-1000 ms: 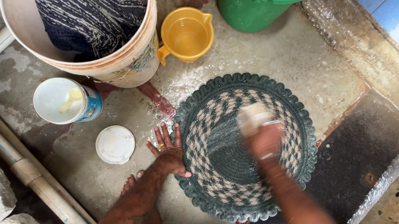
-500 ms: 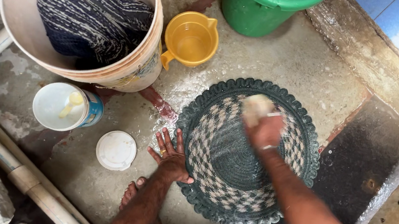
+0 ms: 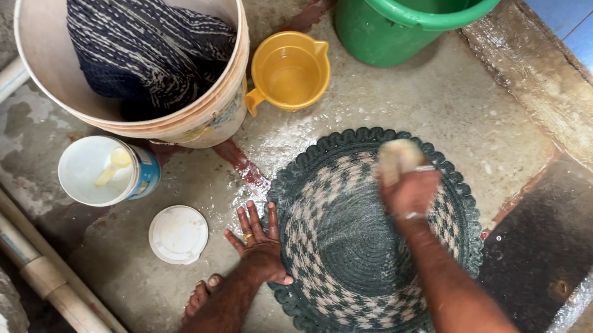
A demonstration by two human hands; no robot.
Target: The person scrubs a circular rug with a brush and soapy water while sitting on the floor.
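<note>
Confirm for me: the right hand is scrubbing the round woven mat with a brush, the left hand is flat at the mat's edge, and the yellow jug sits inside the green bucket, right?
Not quite. The head view shows the yellow jug standing on the wet floor beside the green bucket, not inside it. The rest holds: the right hand presses a pale brush on the round woven mat, and the left hand lies flat at its edge.

A large cream bucket [image 3: 205,115] is seen at the upper left, and a dark blue striped cloth [image 3: 148,34] is kept inside it. Just right of this bucket a yellow jug [image 3: 289,69] is placed, and further right a green bucket [image 3: 395,18] is cut by the top edge. Below the cream bucket an open white tub [image 3: 99,170] with a yellow scoop [image 3: 112,164] is found, and its round white lid [image 3: 178,234] lies near. Grey pipes [image 3: 19,246] run at lower left.
</note>
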